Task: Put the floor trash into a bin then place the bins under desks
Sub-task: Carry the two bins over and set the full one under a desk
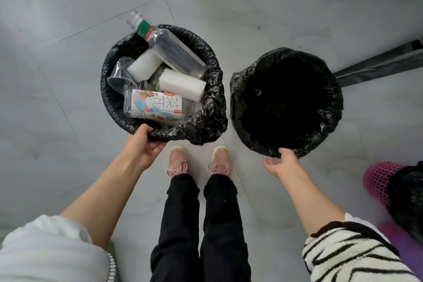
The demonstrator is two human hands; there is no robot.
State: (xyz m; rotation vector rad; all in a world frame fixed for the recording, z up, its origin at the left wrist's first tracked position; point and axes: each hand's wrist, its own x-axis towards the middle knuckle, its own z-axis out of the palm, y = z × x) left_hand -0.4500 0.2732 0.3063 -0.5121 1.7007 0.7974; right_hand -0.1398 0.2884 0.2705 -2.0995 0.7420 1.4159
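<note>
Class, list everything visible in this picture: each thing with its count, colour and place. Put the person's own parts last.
Black-lined round bin, full: 1, left.
Black-lined round bin, looks empty: 1, right.
Clear plastic bottle, green label: 1, sticking out of the full bin.
Printed-label bottle: 1, in the full bin.
White foam blocks: 2, in the full bin.
Clear plastic cup: 1, in the full bin.
Pink mesh basket: 1, far right.
Left hand: grips the full bin's rim.
Right hand: at the other bin's rim.

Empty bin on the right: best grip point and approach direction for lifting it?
Grip the near rim of the empty bin, where the right hand already touches it. Come from the person's side, fingers curling under the rim and thumb over the bag-wrapped lip. The wide round body gives no other hold, and the rolled black liner pads the edge. The left hand grips the full bin that way.
</note>
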